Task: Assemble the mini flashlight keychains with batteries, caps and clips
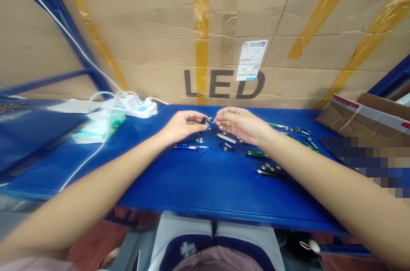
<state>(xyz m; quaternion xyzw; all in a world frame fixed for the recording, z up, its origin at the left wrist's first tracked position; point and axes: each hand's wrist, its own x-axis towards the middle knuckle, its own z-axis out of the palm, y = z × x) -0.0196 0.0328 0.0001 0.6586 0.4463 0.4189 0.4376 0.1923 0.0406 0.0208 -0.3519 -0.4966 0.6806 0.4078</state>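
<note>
Over the blue desk (198, 185), left hand (184, 126) fingers pinch a small dark cap (204, 120), right hand (238, 125) fingers pinch a tiny part (215, 120) just beside it; best align both squarely, low above the loose button cells (270, 168).

Assembly workshop: blue workbench (198, 185), LED carton (224, 40), scattered penlights (192, 147).

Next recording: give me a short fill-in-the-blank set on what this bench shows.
The left hand pinches a small dark part over a ___ table. The box behind reads ___. The power strip lies on the person's ___ side.
Missing: blue; LED; left.
</note>
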